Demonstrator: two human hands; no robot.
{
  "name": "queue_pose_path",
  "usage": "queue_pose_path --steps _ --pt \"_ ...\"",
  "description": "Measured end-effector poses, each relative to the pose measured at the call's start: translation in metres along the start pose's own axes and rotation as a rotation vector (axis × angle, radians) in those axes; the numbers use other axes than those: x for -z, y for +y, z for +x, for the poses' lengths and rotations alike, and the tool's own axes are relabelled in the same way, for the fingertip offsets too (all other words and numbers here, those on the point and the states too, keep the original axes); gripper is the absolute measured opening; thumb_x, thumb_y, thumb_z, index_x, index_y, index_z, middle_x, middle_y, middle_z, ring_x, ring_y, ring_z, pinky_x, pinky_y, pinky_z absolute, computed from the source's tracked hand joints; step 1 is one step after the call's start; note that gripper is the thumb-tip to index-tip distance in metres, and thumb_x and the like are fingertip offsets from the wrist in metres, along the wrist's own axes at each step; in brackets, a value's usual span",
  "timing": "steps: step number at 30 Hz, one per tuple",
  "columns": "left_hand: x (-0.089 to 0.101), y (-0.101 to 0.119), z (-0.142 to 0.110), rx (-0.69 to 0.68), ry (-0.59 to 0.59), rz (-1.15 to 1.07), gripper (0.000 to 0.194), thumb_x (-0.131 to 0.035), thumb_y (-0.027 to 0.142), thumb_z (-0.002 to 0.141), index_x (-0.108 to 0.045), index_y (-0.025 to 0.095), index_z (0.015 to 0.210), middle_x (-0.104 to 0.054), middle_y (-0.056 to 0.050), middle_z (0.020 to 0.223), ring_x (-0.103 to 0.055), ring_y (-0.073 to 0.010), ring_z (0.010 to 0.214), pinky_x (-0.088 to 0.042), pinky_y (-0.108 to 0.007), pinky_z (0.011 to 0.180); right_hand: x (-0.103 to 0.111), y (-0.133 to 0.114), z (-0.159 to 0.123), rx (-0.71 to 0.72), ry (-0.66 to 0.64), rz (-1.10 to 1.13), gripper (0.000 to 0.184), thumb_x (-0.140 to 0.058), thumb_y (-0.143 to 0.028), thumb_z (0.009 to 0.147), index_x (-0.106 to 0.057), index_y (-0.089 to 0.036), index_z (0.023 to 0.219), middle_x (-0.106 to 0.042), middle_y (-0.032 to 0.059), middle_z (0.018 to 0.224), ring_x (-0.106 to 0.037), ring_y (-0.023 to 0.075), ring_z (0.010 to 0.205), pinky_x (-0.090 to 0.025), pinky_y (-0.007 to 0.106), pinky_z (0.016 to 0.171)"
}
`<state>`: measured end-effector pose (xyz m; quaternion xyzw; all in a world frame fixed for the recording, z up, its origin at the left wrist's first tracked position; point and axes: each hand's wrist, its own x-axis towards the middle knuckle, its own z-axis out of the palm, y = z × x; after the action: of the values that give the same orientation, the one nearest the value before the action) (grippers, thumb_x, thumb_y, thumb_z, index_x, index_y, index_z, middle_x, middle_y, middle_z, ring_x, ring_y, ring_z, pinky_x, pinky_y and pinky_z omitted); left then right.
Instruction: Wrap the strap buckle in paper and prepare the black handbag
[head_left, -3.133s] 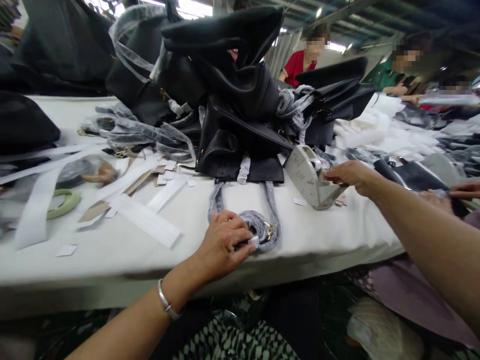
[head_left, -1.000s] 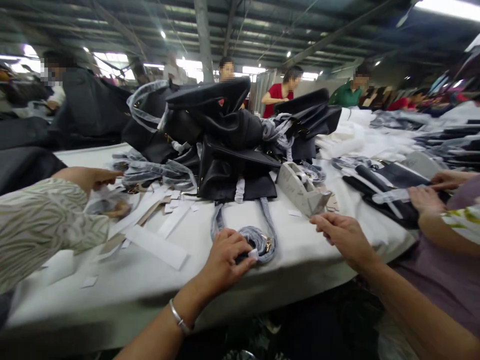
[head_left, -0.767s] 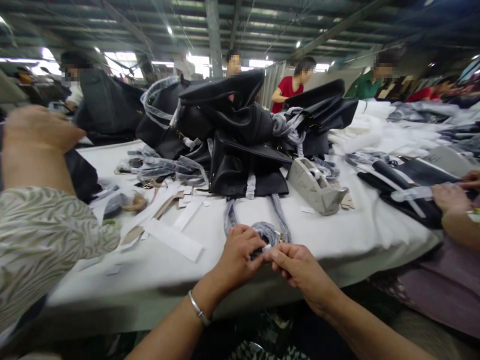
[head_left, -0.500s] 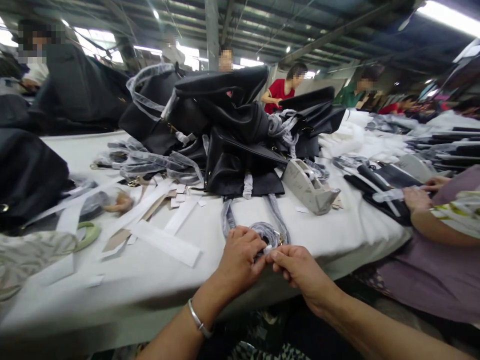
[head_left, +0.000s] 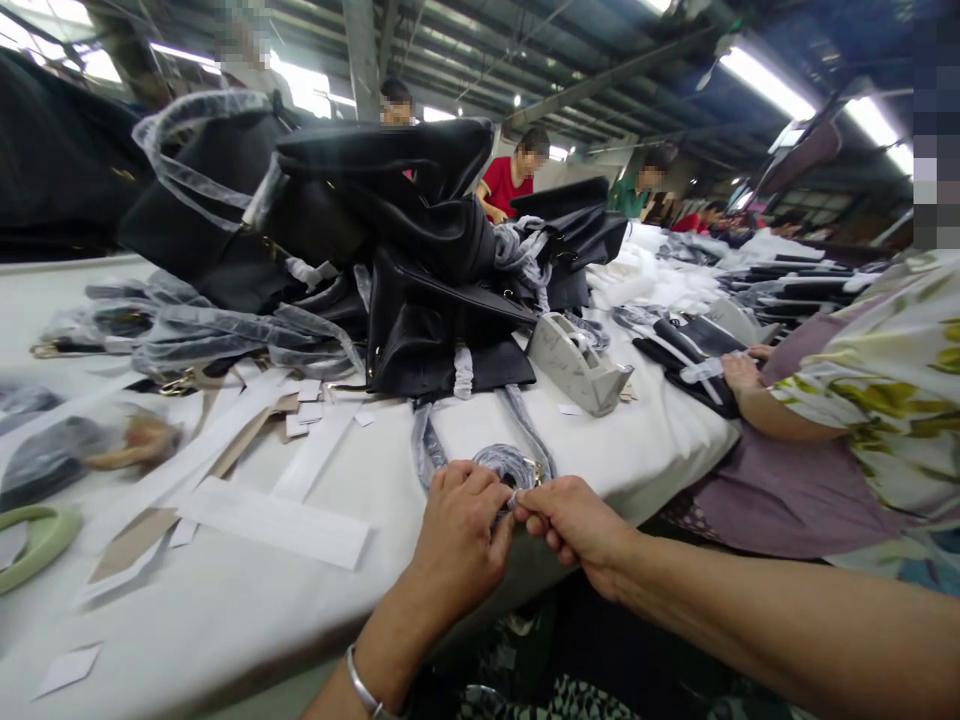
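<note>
Where the white-covered table (head_left: 600,450) runs out to its front edge, I have the coiled strap (head_left: 501,462) lying just inside that edge. I see the left hand (head_left: 465,522) curled over it, gripping its near left side; the right hand (head_left: 576,525) is narrowed to a thumb-and-forefinger pinch against the coil, and from here I can't tell what sits between those fingertips. Farther from the edge stand a tape dispenser (head_left: 574,370) and a black bag (head_left: 420,345).

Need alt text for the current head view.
A person's left hand and right hand meet at a coiled, plastic-wrapped strap on a white-covered table. Beyond are piled black bags and a grey tape dispenser.
</note>
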<state>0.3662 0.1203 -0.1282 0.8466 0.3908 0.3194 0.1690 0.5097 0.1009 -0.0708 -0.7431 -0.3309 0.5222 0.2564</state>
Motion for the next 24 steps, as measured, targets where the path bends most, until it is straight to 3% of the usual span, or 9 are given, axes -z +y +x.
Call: queue_pose_path --steps 13,18,24 --pt "-0.005 -0.002 -0.001 -0.102 0.065 0.077 0.011 -0.058 0.018 0.084 -0.065 0.020 0.092 -0.061 -0.006 0.094 -0.047 -0.0264 0.095 -0.039 -0.042 0.083 0.007 -0.014 0.005 -0.092 -0.054 -0.099 0.013 -0.054 -0.015 0.069 -0.056 -0.013 0.056 -0.046 -0.0036 0.045 -0.030 0.0028 0.033 -0.015 0.014 0.031" --pt "-0.009 -0.006 -0.004 -0.132 0.174 0.059 0.036 -0.060 0.016 0.081 -0.056 0.015 0.117 -0.063 -0.009 0.099 -0.048 -0.0270 0.096 -0.042 -0.042 0.083 0.007 -0.012 0.009 -0.096 -0.081 -0.084 0.015 -0.055 -0.017 0.070 -0.054 -0.013 0.056 -0.045 -0.0044 0.045 -0.030 0.0027 0.033 -0.016 0.014 0.030" --pt "-0.008 -0.007 -0.004 -0.212 0.116 0.103 0.024 -0.056 0.018 0.087 -0.063 0.020 0.110 -0.066 -0.005 0.096 -0.048 -0.0271 0.099 -0.041 -0.044 0.087 0.008 -0.014 0.005 -0.100 -0.078 -0.057 0.020 -0.054 -0.013 0.075 -0.053 -0.013 0.054 -0.044 -0.0044 0.043 -0.030 0.0021 0.032 -0.016 0.014 0.030"
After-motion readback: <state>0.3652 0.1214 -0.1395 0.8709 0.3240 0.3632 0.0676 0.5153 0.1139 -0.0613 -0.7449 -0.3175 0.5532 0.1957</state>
